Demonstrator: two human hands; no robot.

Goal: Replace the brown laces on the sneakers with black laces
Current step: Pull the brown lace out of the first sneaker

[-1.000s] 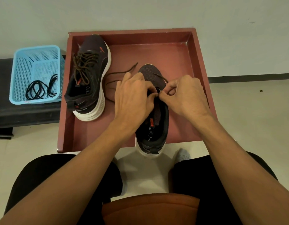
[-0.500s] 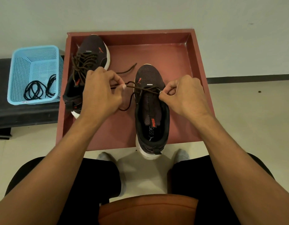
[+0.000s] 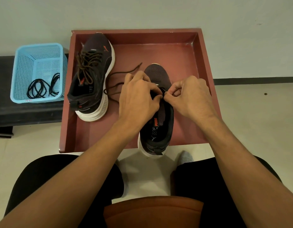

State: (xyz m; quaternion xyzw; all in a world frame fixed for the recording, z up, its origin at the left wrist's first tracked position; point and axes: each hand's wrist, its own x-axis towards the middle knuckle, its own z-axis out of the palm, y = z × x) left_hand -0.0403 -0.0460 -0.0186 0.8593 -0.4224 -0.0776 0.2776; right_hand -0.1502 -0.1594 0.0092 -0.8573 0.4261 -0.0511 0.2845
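Note:
Two dark sneakers with white soles stand in a red-brown tray (image 3: 183, 51). The left sneaker (image 3: 91, 79) keeps its brown laces threaded. The right sneaker (image 3: 157, 116) lies with its heel over the tray's front edge. A loose brown lace (image 3: 116, 81) trails from it across the tray floor. My left hand (image 3: 137, 99) and my right hand (image 3: 188, 96) meet over the right sneaker's eyelets, fingers curled and pinching at the lace there. The eyelets are mostly hidden under my hands. Black laces (image 3: 42, 87) lie coiled in a blue basket (image 3: 24, 63).
The basket sits on a black bench (image 3: 27, 112) left of the tray. A pale wall rises behind the tray. My knees in black trousers and a socked foot (image 3: 185, 157) are on the light floor in front.
My left hand had drawn the brown lace out to the left; it has now come back to the right sneaker's eyelets beside my right hand. The lace lies slack again.

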